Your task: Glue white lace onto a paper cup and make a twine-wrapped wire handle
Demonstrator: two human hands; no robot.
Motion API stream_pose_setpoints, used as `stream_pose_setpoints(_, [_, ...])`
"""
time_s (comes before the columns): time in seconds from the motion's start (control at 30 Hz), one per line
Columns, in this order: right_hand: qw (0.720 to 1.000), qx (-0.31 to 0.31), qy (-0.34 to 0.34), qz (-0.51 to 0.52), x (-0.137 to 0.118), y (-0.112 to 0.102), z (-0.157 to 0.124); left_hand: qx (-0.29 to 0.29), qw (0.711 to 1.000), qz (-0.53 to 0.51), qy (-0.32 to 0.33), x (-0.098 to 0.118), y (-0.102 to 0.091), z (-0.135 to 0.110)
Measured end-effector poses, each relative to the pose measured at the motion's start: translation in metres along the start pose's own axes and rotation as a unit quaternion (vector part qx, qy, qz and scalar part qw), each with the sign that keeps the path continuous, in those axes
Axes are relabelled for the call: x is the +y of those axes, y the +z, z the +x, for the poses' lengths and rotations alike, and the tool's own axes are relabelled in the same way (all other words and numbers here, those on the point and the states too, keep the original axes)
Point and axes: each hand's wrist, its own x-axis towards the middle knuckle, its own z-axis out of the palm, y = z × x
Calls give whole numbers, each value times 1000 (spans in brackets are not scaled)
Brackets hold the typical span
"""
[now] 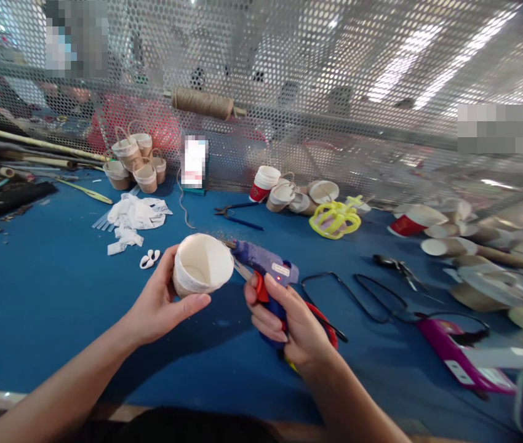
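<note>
My left hand (pixel 165 307) is wrapped around a paper cup (pixel 203 271), tilted so that its white inside faces me; a pale, rough covering shows on its outside. In my right hand (pixel 289 320) is a blue glue gun (pixel 266 261) with a red trigger and a small red light. Its nozzle points left, close to the cup's right rim. What looks like a pair of scissors (pixel 327 323) shows behind my right hand, with a red handle and a blade below the gun. I cannot tell whether that hand also grips them.
White fabric strips (pixel 135 212) lie left on the blue table (pixel 81 295). Small handled baskets (pixel 145 177) and a phone (pixel 194 161) stand behind. Pliers (pixel 243 220), a yellow crown-shaped piece (pixel 335 220), cups (pixel 267 178), a black cable (pixel 370 317) and a purple-cased tool (pixel 464 360) are around.
</note>
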Motion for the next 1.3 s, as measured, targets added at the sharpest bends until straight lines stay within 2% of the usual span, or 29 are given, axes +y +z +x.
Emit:
stream_pose_setpoints(0.33, [1000, -10, 12, 6, -1, 1, -1, 9, 1000, 5, 2, 0, 1, 0])
stream_pose_setpoints(0.53, [994, 26, -33, -97, -2, 2, -4, -4, 1000, 13, 9, 0, 0, 0])
stream_pose_setpoints(0.63, [973, 62, -74, -208, -4, 1, -6, -7, 999, 29, 15, 1, -1, 0])
stream_pose_setpoints(0.73, [934, 114, -97, -323, -7, 1, -7, -7, 998, 54, 15, 2, -3, 2])
stream_pose_setpoints(0.87, [894, 165, -69, -411, -10, 1, -9, -9, 995, 97, 6, 3, -5, 5])
stream_pose_setpoints(0.97, [883, 180, -47, -432, -15, 2, -10, -8, 991, 132, 5, 5, -5, 6])
stream_pose_setpoints(1.1, [892, 150, -52, -423, -20, -3, -12, -8, 987, 158, 8, 5, -5, 7])
stream_pose_setpoints(1.3, [913, 83, -90, -389, -24, -15, -12, -34, 990, 134, 4, 7, -6, 6])
